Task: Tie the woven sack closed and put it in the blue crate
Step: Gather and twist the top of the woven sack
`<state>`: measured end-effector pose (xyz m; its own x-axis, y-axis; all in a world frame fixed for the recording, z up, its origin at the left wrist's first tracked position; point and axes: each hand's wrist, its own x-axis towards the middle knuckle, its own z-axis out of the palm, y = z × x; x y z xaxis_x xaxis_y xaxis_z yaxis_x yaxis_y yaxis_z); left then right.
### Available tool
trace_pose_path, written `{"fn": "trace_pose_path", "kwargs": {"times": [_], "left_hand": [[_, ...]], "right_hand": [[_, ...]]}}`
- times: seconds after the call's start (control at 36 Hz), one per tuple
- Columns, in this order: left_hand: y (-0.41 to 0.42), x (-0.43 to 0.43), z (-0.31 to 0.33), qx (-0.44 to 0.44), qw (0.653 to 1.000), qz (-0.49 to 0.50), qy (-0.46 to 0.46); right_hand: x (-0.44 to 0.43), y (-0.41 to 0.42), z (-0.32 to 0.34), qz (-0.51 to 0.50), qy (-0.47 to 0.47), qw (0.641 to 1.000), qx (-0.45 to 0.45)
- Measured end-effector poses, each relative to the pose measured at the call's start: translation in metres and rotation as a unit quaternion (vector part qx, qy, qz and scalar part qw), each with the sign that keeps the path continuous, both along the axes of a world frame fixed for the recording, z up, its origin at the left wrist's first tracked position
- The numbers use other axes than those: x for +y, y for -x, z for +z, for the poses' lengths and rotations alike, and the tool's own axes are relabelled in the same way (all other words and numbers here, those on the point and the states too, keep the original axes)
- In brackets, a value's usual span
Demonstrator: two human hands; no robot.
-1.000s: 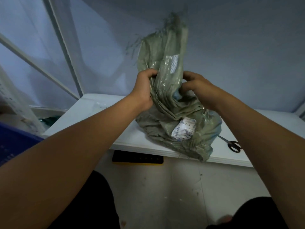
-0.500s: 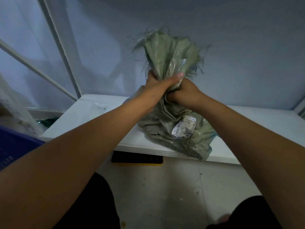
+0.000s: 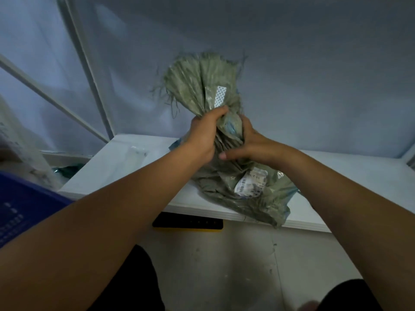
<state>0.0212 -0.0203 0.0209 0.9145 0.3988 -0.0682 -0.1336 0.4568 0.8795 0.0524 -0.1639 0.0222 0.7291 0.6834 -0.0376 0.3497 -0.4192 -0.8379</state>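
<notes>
Green woven sack [image 3: 215, 187] stands on the near edge of the white worktop [image 3: 125, 162], frayed mouth up. The left hand [image 3: 202, 138] has its fingers [image 3: 219, 111] curled tight round the gathered neck. The right hand [image 3: 253, 144] grips the neck just below, thumb stretched out. The blue crate [image 3: 20, 207] is at the left, apart from the sack.

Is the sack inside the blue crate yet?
No, the sack lies on the table, its neck gripped by the left hand and the right hand, while the crate stands apart at the left.
</notes>
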Motion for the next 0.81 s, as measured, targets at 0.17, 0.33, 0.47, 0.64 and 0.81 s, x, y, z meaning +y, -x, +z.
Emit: {"fn": "trace_pose_path", "kwargs": {"times": [0.17,0.33,0.47,0.64,0.81], "left_hand": [[-0.001,0.001,0.013,-0.037,0.999,-0.009,0.031],[0.004,-0.004,0.024,-0.054,0.997,-0.047,0.039],[0.008,-0.004,0.025,-0.054,0.996,-0.063,0.035],[0.031,-0.004,0.037,-0.059,0.996,-0.043,0.046],[0.066,-0.009,0.042,-0.070,0.996,-0.020,0.053]], "right_hand": [[0.013,0.003,-0.005,0.015,-0.022,0.999,-0.026],[0.009,0.012,0.010,0.027,-0.029,0.999,-0.011],[0.009,0.031,0.017,0.048,-0.018,0.998,0.044],[0.013,0.053,0.020,0.046,-0.050,0.996,0.064],[0.013,0.081,0.019,0.036,-0.047,0.994,0.091]]}}
